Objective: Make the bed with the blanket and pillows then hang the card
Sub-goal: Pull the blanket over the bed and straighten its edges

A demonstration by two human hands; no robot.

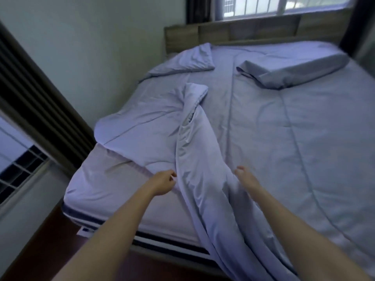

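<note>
Single head-worn wide-angle view, set above the foot corner of the lavender-sheeted bed (263,138). Faces forward and down along the mattress toward the brown wooden headboard (233,31) and barred window (274,5). Near field: two bare forearms. Edges bend.

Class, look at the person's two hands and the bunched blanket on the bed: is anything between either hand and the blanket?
Nothing visible. The left hand and right hand reach to either side of the blanket, already at its folds.

No legible text, label or number anywhere on bedding, walls or window.
</note>
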